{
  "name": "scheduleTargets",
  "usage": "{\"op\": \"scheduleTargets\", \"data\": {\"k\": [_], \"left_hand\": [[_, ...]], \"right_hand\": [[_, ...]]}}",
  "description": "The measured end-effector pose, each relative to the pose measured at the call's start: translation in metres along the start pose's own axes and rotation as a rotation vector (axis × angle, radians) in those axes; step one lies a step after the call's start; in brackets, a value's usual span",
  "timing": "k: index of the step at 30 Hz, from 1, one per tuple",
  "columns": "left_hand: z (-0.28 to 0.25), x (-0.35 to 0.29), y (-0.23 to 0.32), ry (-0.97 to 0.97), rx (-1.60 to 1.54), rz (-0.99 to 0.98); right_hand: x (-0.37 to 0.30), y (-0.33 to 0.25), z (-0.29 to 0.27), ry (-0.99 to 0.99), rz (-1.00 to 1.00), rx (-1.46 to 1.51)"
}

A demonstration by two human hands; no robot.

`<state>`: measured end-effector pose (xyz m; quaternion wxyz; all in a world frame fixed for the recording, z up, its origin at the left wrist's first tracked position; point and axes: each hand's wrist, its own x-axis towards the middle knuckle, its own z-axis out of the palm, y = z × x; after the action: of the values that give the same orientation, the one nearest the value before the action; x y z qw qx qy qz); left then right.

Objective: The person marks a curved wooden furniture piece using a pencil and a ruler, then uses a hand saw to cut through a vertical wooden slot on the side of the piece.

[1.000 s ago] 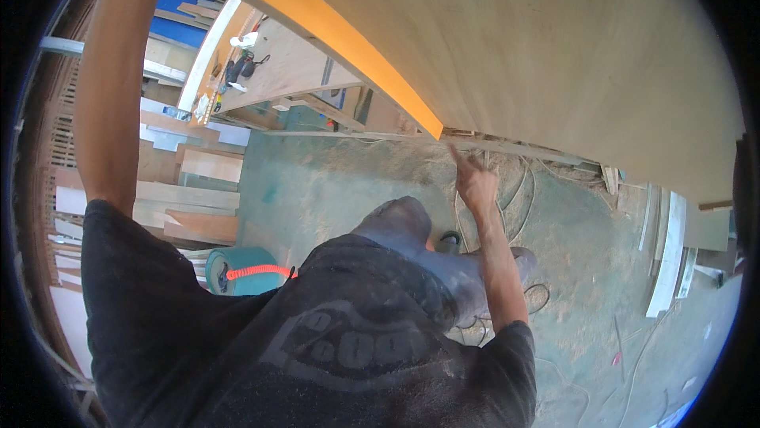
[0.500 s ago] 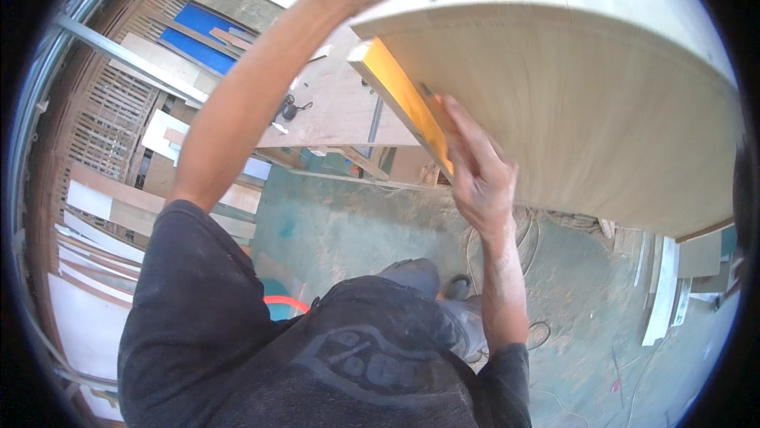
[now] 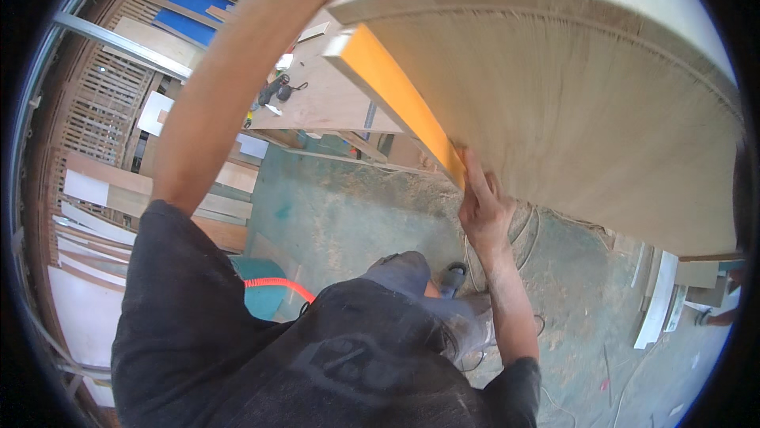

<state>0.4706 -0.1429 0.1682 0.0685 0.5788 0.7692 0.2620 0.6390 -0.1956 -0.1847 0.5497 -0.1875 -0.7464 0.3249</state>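
Observation:
A large pale wooden panel (image 3: pixel 586 119) fills the upper right, its surface streaked with wood grain. Along its left side lies a long narrow strip (image 3: pixel 412 103) with a yellow face and a pale end. At the strip's near end is my right hand (image 3: pixel 487 210), fingers bent against the panel and strip. It seems closed on a slim pencil-like thing, now mostly hidden by the fingers. My left arm (image 3: pixel 214 87) reaches up across the panel's far left corner; its hand lies beyond the upper edge of the picture.
Behind the strip stands a low wooden bench (image 3: pixel 328 99) with a dark tool (image 3: pixel 285 90) on it. Stacked boards (image 3: pixel 87 186) line the left. An orange hose (image 3: pixel 277 281) runs beside me. Sawdust and cords lie on the green floor (image 3: pixel 356 214); more boards (image 3: pixel 659 301) lie at right.
My right hand has slid down along the yellow strip toward its near end. The pencil-like tip that stuck out past my fingers is now mostly hidden. The view has shifted slightly.

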Motion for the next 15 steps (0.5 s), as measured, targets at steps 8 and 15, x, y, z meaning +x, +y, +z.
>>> {"op": "scheduleTargets", "data": {"k": [8,15], "left_hand": [[0.007,-0.001,0.019,0.046,0.039,0.028],[0.017,-0.005,0.022,0.023,-0.05,0.053]], "right_hand": [[-0.207,0.163,-0.033,-0.467,0.38,-0.262],[-0.045,0.043,-0.063,-0.68,0.491,-0.276]]}}
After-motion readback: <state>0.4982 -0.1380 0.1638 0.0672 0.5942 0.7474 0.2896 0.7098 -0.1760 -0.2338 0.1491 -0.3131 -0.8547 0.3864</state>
